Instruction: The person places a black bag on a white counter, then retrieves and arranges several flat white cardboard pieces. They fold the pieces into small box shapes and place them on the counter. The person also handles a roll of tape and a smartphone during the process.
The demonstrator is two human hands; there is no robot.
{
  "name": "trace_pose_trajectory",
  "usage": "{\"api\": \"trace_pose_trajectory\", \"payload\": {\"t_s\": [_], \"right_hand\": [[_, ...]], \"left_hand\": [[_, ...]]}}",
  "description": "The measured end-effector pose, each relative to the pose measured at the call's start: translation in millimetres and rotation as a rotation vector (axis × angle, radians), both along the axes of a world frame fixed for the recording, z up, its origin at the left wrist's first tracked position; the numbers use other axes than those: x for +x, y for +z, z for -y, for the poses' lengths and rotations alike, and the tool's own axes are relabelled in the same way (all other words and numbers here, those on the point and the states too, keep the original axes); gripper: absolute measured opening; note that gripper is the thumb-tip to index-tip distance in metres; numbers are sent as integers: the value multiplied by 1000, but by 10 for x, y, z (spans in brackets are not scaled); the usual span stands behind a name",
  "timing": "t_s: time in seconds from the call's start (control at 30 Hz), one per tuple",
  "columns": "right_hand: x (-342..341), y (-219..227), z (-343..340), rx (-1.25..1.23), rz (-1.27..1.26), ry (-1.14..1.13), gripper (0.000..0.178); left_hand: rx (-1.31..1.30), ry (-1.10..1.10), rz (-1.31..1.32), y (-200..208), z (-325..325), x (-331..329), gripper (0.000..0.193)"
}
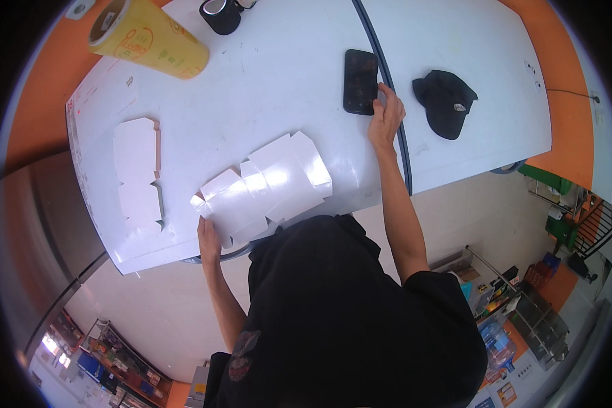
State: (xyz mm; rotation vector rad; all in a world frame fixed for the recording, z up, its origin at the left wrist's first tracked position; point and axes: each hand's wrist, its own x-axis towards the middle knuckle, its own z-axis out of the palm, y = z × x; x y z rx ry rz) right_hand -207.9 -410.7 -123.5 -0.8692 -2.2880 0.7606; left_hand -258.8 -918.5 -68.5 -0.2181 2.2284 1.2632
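Observation:
My left hand [209,239] holds the lower left edge of an unfolded white cardboard box [265,182], which lies glossy side up near the table's front edge. Its flaps and side panels are spread out. Farther up and to the right, my right hand [386,117] grips the right edge of a black phone [360,81] with the thumb and fingers. The phone's screen is dark and faces up. A second white folding box [137,166], with a brown inner edge showing, rests apart at the left.
A white table [285,75] fills the upper view, with a dark seam strip [386,71] across it. A black cap [446,102] lies right of the strip. At the back left are a big yellow cylinder [153,42] and a black mug-like object [221,17]. Shelves [122,357] stand behind.

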Motion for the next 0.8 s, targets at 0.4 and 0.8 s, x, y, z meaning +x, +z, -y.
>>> {"api": "trace_pose_trajectory", "payload": {"t_s": [0.4,0.8], "right_hand": [[-1,-12,-4,-9,-6,-17,41],[-14,6,-17,31,13,-11,35]], "left_hand": [[-103,-60,-152,-304,115,60,43],[-125,-40,-147,209,-28,24,43]]}}
